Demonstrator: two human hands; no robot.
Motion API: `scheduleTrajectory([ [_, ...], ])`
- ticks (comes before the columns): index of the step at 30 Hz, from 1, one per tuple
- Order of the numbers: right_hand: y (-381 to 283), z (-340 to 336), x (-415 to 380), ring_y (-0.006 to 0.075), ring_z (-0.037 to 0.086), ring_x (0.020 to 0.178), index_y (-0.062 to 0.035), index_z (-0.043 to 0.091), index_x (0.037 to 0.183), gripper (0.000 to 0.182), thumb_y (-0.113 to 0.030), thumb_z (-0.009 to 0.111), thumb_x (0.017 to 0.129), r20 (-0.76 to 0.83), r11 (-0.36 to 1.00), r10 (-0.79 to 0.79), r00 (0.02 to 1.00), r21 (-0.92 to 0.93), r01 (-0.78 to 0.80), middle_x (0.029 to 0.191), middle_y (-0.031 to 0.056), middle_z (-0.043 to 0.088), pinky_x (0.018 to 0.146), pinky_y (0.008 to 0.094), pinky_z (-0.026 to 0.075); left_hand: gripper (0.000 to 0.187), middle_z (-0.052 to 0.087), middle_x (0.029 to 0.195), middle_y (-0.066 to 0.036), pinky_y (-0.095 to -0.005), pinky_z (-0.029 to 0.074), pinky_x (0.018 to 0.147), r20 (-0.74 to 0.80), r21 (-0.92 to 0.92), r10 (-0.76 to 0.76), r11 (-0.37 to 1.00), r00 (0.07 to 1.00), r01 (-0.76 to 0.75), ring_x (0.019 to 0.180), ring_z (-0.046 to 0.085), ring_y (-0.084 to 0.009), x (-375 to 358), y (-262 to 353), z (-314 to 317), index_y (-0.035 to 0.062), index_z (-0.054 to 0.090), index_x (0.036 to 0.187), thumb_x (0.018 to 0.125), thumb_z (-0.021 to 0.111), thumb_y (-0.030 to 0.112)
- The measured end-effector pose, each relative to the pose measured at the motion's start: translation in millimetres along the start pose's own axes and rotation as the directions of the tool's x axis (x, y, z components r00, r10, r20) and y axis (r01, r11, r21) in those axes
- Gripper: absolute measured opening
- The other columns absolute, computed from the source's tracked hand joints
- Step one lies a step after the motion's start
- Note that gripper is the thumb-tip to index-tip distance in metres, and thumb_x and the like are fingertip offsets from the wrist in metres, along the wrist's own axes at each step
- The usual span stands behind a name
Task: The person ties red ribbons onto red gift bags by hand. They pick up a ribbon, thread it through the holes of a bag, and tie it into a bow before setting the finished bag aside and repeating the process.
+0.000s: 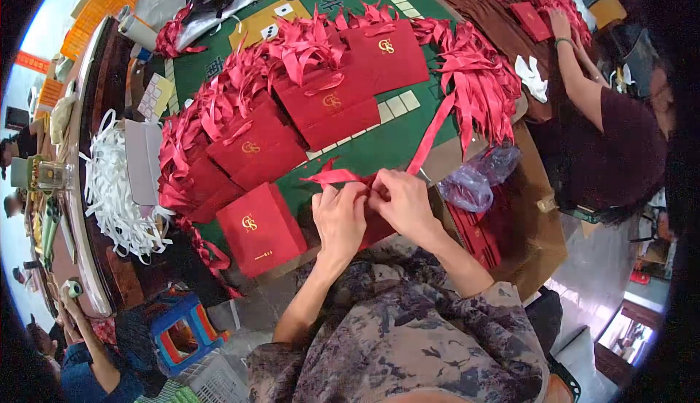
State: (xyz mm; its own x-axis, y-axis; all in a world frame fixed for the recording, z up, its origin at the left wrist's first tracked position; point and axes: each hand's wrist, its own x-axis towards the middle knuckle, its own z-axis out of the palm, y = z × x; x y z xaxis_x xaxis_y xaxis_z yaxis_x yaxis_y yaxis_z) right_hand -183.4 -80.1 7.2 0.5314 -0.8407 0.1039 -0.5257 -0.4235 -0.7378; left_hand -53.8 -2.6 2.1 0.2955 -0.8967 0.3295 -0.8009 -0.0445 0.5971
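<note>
Mostly gold "GS" logo on red bags [260,229] — hands [340,217] pinching ribbon [430,134].

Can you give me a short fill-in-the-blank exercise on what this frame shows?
1. Both hands, the left hand and the right hand, pinch a ribbon coloured ____.
2. The red bags bear a logo printed in ____.
3. The table is covered in ____ cloth.
4. The pile of strips at the table's left edge is ____.

Missing words: red; gold; green; white
</note>
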Motion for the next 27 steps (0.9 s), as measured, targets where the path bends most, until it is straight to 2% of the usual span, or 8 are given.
scheduleTrajectory([
  [5, -5, 3, -2, 0.0364, 0.063, 0.076, -0.0022, 0.056, 0.081, 0.018, -0.006, 0.073, 0.075, -0.018, 0.994, -0.039, 0.999, -0.103, 0.037, 0.077, 0.014, 0.063, 0.066, 0.0463, 0.05, 0.016, 0.058, 0.076, -0.005, -0.0386, 0.039, 0.071, -0.007, 0.016, 0.025, 1.0, 1.0, -0.024, 0.074, 0.055, -0.0249, 0, 1, -2, 0.013, 0.068, 0.095, 0.081, 0.071, 0.006],
  [9, -6, 3, -6, 0.0359, 0.063, 0.075, -0.0023, 0.056, 0.082, 0.018, -0.006, 0.072, 0.075, -0.003, 0.998, -0.038, 0.999, -0.051, 0.038, 0.078, 0.0141, 0.063, 0.066, 0.0461, 0.05, 0.018, 0.056, 0.074, -0.005, -0.0386, 0.039, 0.071, 0.018, -0.013, 0.021, 1.0, 1.0, -0.021, 0.073, 0.055, -0.0249, -3, -2, -4, 0.013, 0.068, 0.095, 0.08, 0.071, 0.005],
  [12, -8, 4, -9, 0.035, 0.063, 0.077, -0.0025, 0.056, 0.082, 0.019, -0.006, 0.073, 0.074, -0.007, 0.985, -0.049, 0.999, -0.165, 0.047, 0.079, 0.0139, 0.064, 0.066, 0.0456, 0.05, 0.019, 0.059, 0.077, -0.006, -0.0385, 0.04, 0.072, 0.056, -0.024, 0.003, 1.0, 0.998, -0.002, 0.075, 0.056, -0.0258, -7, 0, -6, 0.0122, 0.068, 0.097, 0.079, 0.071, 0.004],
  [16, -7, 1, -9, 0.0333, 0.064, 0.081, -0.0029, 0.058, 0.086, 0.019, -0.007, 0.073, 0.076, 0.016, 0.995, -0.07, 0.997, -0.073, 0.071, 0.081, 0.0128, 0.065, 0.069, 0.0438, 0.051, 0.018, 0.063, 0.08, -0.007, -0.039, 0.04, 0.074, 0.057, -0.08, -0.045, 0.996, 0.997, 0.05, 0.078, 0.058, -0.0272, -8, -7, -5, 0.011, 0.069, 0.097, 0.08, 0.07, 0.005],
  [18, -13, -2, -10, 0.0348, 0.063, 0.08, -0.0046, 0.058, 0.09, 0.017, -0.006, 0.07, 0.078, 0.015, 0.977, 0.046, 0.999, 0.206, -0.048, 0.082, 0.0134, 0.064, 0.069, 0.0466, 0.05, 0.017, 0.066, 0.081, -0.008, -0.0393, 0.04, 0.076, 0.101, -0.124, -0.108, 0.985, 0.989, 0.12, 0.08, 0.059, -0.0281, -8, -10, -7, 0.0098, 0.068, 0.096, 0.08, 0.071, 0.005],
  [19, -10, 1, -10, 0.0348, 0.063, 0.08, -0.0046, 0.058, 0.09, 0.017, -0.006, 0.07, 0.078, 0.011, 0.978, 0.047, 0.999, 0.202, -0.048, 0.082, 0.0134, 0.064, 0.069, 0.0466, 0.05, 0.017, 0.067, 0.08, -0.008, -0.0393, 0.04, 0.077, 0.104, -0.147, -0.104, 0.982, 0.989, 0.119, 0.08, 0.059, -0.0282, -7, -8, -9, 0.0097, 0.068, 0.097, 0.081, 0.071, 0.006],
  [21, -3, 6, -11, 0.0338, 0.063, 0.082, -0.0058, 0.058, 0.093, 0.018, -0.008, 0.07, 0.08, -0.013, 0.994, -0.103, 0.995, 0.042, 0.103, 0.083, 0.0123, 0.064, 0.07, 0.0453, 0.05, 0.017, 0.067, 0.081, -0.008, -0.0389, 0.04, 0.077, 0.128, -0.114, -0.088, 0.988, 0.988, 0.103, 0.081, 0.06, -0.0279, -7, -7, -13, 0.0097, 0.068, 0.097, 0.081, 0.071, 0.006],
  [27, -5, -7, -5, 0.0307, 0.062, 0.084, -0.0053, 0.064, 0.092, 0.014, -0.013, 0.071, 0.083, 0.034, 0.982, -0.183, 0.983, 0.05, 0.181, 0.087, 0.0094, 0.061, 0.073, 0.0408, 0.05, 0.015, 0.064, 0.08, -0.01, -0.04, 0.041, 0.076, 0.16, -0.133, -0.06, 0.988, 0.985, 0.082, 0.079, 0.059, -0.0291, -5, -16, -14, 0.0097, 0.068, 0.096, 0.082, 0.069, 0.005],
])
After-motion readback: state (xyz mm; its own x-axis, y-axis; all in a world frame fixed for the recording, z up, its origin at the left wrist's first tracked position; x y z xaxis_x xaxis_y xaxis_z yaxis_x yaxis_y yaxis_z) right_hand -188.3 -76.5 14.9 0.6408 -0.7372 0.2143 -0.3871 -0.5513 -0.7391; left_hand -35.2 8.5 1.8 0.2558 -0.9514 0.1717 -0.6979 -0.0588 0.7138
